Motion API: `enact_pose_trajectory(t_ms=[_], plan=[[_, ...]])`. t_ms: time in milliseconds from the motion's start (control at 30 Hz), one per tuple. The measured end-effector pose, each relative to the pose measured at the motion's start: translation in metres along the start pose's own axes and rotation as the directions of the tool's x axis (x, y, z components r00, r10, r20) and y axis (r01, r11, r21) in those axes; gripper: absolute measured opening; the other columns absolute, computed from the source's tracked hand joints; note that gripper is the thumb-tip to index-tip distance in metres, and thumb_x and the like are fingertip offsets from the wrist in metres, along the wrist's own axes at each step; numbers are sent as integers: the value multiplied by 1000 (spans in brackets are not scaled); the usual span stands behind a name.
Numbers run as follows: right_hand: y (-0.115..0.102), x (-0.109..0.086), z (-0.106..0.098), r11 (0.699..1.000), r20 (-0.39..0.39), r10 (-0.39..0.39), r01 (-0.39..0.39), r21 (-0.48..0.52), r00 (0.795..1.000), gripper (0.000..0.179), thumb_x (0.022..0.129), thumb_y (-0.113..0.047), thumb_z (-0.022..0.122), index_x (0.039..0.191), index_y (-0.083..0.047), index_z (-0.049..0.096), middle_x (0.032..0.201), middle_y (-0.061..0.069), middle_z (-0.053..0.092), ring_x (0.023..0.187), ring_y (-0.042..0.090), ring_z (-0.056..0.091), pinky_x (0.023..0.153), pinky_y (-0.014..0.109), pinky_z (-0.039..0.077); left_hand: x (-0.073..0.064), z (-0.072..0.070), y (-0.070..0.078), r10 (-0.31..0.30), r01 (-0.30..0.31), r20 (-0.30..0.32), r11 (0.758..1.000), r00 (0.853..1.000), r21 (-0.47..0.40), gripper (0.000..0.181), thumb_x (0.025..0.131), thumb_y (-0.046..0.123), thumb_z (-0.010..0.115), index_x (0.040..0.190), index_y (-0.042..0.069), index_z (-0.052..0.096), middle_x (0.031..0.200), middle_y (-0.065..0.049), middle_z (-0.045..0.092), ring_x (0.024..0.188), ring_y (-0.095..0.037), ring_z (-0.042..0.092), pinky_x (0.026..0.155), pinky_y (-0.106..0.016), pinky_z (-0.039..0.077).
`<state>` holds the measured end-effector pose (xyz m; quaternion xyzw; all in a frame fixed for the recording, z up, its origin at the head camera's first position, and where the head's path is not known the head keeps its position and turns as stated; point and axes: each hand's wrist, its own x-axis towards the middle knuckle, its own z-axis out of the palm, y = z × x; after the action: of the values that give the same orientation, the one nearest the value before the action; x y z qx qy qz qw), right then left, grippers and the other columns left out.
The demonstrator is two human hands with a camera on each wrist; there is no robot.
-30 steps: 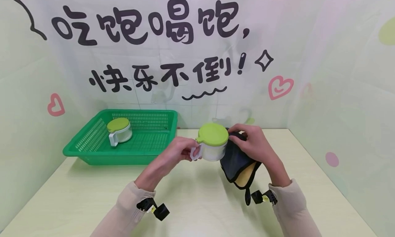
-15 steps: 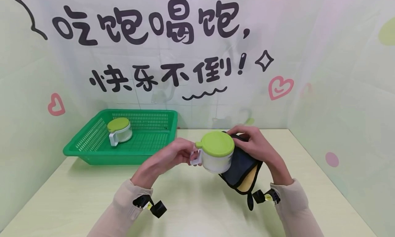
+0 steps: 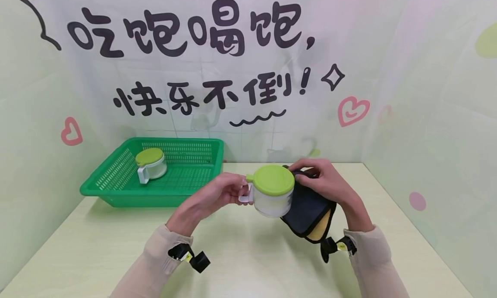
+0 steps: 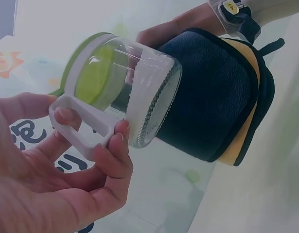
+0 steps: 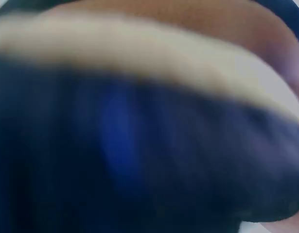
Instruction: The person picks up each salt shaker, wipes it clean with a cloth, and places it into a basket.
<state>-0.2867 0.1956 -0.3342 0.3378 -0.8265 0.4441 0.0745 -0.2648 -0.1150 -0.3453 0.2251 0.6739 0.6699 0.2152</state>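
My left hand [image 3: 227, 191] grips the white handle [image 4: 94, 111] of a clear glass seasoning jar [image 3: 272, 205] with a green lid. White contents show through the glass, and the jar is held up over the table. My right hand [image 3: 324, 180] pinches a folded navy cleaning cloth [image 3: 306, 211] with black edging, a yellow inner side and a hanging loop. The cloth lies against the jar's right side; some right fingers are hidden behind it. In the left wrist view the cloth [image 4: 212, 92] overlaps the jar's base. Blurred cloth [image 5: 139, 160] fills most of the right wrist view.
A green plastic basket [image 3: 155, 200] stands at the back left of the pale wooden table [image 3: 240, 263]. Inside it sits a similar lidded jar [image 3: 157, 169] with a white handle. A printed curtain [image 3: 217, 138] hangs behind the table.
The held jar has come lower and slightly right, then stays nearly still. Over the last half second the cloth and my right hand have shifted a little to the right.
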Motion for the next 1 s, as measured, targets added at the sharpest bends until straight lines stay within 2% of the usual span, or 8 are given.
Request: enact_pose_trajectory(t_ms=[133,333,500,633,700,833,900,1000], plan=[[0,0,0,1000,14,-20,20,15,1000,19,97,-4,64,109,-10,77,113,12,75,82,12,71,79,25,57,0,-1,-2,4,-4,11,1000,1000,-12,24,93,20,49,73,7,52,77,-3,64,80,-23,65,72,-28,50],[3,7,16,995,18,-61,59,84,998,19,99,-2,60,108,-7,76,107,7,75,84,10,70,80,25,56,0,3,-3,3,-2,54,1000,999,-25,24,90,19,49,72,4,44,79,-4,64,80,-23,64,72,-29,49],[5,10,26,975,41,-93,83,208,995,18,98,0,59,110,0,73,107,1,74,92,9,71,89,24,57,0,7,-4,1,3,76,999,997,-49,24,92,20,51,72,6,47,79,-2,65,79,-20,65,73,-29,50],[5,8,21,977,63,-90,76,200,994,19,99,0,59,112,0,73,109,-1,74,91,9,71,88,24,57,-1,6,-3,4,0,83,999,997,-46,24,93,22,50,73,8,49,79,-2,64,80,-21,65,75,-30,51],[6,6,17,981,64,-79,67,181,995,21,99,-1,60,116,0,72,112,1,74,91,9,71,88,23,56,-1,5,-3,7,-3,82,999,997,-45,24,93,23,50,73,9,51,79,-1,63,81,-21,65,76,-30,51],[6,4,13,977,82,-56,37,210,995,29,100,-2,59,129,-1,65,121,6,72,100,9,73,91,23,56,-1,2,-5,18,-13,94,998,995,-58,26,95,25,49,74,11,54,79,-1,63,81,-21,65,76,-30,50],[6,5,14,971,114,-64,36,237,991,32,101,-1,56,132,0,63,126,11,70,110,10,72,97,24,54,0,3,-6,21,-14,111,998,994,-57,26,95,25,49,74,11,53,79,0,64,81,-21,65,75,-30,49],[7,7,20,961,176,-98,47,272,980,33,100,1,52,131,-1,66,128,13,70,114,12,70,102,27,53,1,5,-7,15,-7,141,999,990,-54,25,94,23,49,74,9,52,80,0,66,80,-20,65,74,-29,49]])
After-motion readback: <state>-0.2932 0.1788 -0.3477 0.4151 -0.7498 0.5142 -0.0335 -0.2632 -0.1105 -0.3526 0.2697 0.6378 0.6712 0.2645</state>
